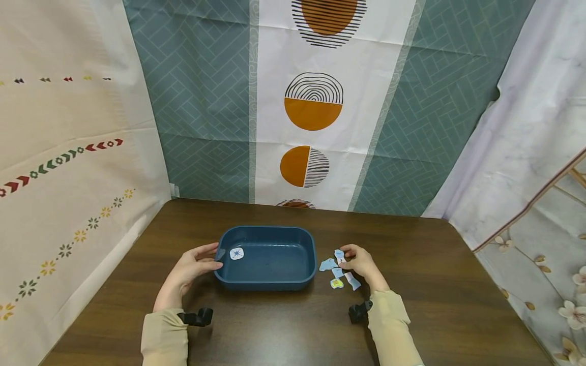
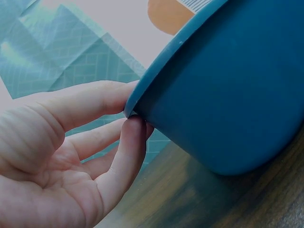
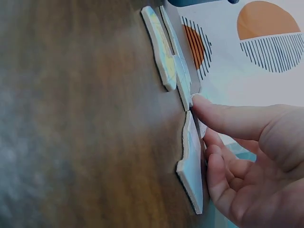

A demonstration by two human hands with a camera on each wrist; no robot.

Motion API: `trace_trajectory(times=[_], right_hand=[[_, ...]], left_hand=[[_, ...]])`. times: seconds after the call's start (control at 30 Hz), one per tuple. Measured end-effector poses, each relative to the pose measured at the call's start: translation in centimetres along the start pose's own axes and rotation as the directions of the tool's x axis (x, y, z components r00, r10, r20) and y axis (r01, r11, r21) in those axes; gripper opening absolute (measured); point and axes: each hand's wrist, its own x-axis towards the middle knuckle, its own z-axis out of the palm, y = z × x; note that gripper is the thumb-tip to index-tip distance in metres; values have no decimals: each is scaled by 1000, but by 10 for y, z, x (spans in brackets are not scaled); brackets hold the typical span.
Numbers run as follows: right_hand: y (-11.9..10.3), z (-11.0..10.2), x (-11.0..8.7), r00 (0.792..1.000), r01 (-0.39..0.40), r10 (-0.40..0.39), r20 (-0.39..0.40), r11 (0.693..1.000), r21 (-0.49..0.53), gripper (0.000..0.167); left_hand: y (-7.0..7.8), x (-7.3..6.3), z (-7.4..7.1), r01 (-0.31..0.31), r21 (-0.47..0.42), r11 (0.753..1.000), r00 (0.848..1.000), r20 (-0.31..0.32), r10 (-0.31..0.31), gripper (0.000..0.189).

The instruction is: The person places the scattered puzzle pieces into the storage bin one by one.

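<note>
My left grip (image 1: 194, 265) pinches the left rim of the blue bin (image 1: 265, 285) on the tabletop (image 1: 274, 330). My right grip (image 1: 360, 261) is narrow, thumb and fingers on the farthest flat piece (image 1: 339, 255), just right of the bin. I judge this as singling out one piece; lifting it calls for a light edge pinch, leaving the neighbouring pieces (image 1: 327, 265) undisturbed.

Pale yellow sleeves (image 1: 389, 312) are worn with boxy black wrist cameras (image 1: 205, 317).
</note>
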Motion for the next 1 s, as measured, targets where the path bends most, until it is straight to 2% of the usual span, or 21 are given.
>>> trace_trajectory(times=[0.3, 0.6, 0.77, 0.9, 1.0], right_hand=[[2, -1, -2, 1000, -15, 16, -24, 998, 54, 46], [5, 1, -2, 994, -35, 50, -94, 987, 159, 46], [6, 1, -3, 990, -46, 69, -121, 982, 185, 47], [4, 1, -6, 990, -52, 83, -111, 965, 257, 49], [3, 1, -7, 990, -79, 114, -81, 937, 341, 50]], left_hand=[[-1, 0, 0, -6, 11, 1000, 1000, -2, 6, 70], [-2, 1, 0, 6, 3, 1000, 1000, -10, -6, 68], [-2, 1, 0, 6, 6, 1000, 1000, -7, -6, 69], [-2, 1, 0, 10, 1, 1000, 1000, -8, -10, 69], [-2, 1, 0, 10, 10, 1000, 1000, -8, -10, 70]])
